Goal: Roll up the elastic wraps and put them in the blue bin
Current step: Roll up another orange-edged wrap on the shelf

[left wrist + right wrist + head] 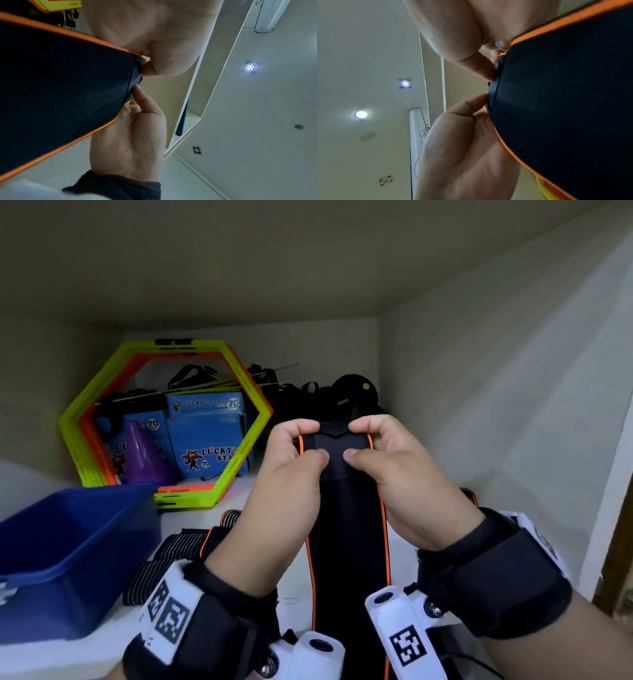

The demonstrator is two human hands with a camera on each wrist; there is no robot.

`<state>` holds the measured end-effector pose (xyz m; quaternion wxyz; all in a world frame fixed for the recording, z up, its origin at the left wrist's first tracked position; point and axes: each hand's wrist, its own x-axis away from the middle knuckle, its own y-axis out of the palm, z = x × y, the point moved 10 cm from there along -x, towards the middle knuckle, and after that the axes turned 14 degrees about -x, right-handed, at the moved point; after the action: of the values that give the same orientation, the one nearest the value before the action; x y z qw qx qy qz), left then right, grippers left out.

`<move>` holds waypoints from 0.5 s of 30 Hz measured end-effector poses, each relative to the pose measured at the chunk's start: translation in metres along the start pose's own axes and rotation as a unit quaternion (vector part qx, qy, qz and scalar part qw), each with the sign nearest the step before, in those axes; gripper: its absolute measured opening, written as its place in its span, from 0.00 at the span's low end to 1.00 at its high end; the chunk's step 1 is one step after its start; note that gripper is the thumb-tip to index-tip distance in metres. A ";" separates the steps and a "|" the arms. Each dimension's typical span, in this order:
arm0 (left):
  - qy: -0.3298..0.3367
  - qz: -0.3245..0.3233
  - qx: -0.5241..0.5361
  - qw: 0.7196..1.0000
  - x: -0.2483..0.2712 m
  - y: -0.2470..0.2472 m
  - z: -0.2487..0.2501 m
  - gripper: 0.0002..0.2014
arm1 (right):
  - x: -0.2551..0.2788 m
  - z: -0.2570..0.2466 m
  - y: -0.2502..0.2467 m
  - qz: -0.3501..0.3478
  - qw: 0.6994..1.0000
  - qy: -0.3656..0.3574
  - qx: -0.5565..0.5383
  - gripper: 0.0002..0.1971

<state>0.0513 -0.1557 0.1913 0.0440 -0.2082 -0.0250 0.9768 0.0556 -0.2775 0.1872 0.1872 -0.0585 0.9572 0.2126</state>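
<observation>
A black elastic wrap (347, 542) with orange edges hangs down in front of me. Its top end is folded over into a small first turn. My left hand (315, 441) pinches the left side of that fold between thumb and curled fingers. The fold's right side is pinched the same way by my right hand (356, 440). In the left wrist view the wrap (60, 88) fills the left, with my left thumb (150, 67) on its end. The right wrist view shows the wrap (565, 101) at right. The blue bin (68, 542) stands on the shelf at lower left.
More wraps lie on the white shelf under my left wrist, one striped black and white (178, 546). Yellow-green and orange hexagon rings (236, 467), blue boxes (205, 440) and a purple cone (144, 457) stand at the back. A white wall (479, 405) closes the right side.
</observation>
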 end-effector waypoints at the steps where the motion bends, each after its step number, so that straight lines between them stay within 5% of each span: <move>1: -0.007 0.005 -0.008 1.000 0.001 0.000 -0.004 0.16 | 0.001 0.005 -0.002 0.007 1.000 0.004 0.009 0.14; 6: -0.013 0.006 -0.038 0.999 0.007 -0.001 -0.018 0.16 | 0.009 0.017 -0.008 0.013 0.999 0.023 0.039 0.13; 15: 0.004 -0.078 -0.024 0.997 0.035 -0.015 -0.015 0.15 | 0.041 0.007 0.004 -0.083 0.992 0.062 0.069 0.13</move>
<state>0.0266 -0.1366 0.1642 0.1156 -0.2109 -0.0644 0.9685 0.0189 -0.2717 0.1670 0.1483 -0.1377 0.9711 0.1262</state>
